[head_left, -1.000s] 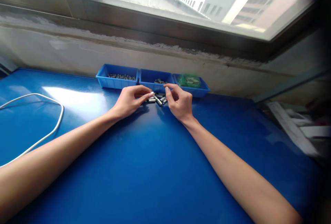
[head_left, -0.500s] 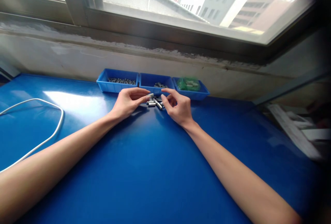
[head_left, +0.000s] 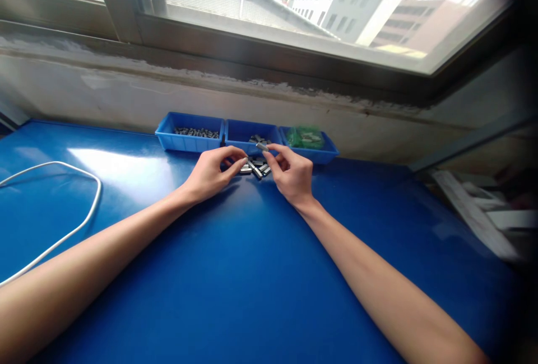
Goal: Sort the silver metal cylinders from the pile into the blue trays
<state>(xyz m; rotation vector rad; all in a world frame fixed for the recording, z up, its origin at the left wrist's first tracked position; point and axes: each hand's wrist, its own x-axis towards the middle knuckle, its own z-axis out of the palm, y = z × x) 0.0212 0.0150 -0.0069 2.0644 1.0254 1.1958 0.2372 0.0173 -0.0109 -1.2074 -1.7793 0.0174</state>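
Observation:
A small heap of short metal pieces (head_left: 255, 168) lies on the blue table (head_left: 235, 274) just in front of three blue trays. My left hand (head_left: 212, 171) rests at the heap's left side, its fingers curled with the fingertips on the pieces. My right hand (head_left: 291, 172) sits on the heap's right side and pinches one small metal piece (head_left: 262, 146) between thumb and forefinger, raised a little above the heap.
Against the wall stand the left tray (head_left: 188, 133) with dark small parts, the middle tray (head_left: 251, 133) with a few parts, and the right tray (head_left: 311, 143) with green bagged items. A white cable (head_left: 63, 229) loops at the left. Grey slats (head_left: 474, 213) lie off the table's right edge.
My right hand has lifted a small metal piece from the heap and raised it toward the middle tray. My left hand's fingertips have dropped onto the heap.

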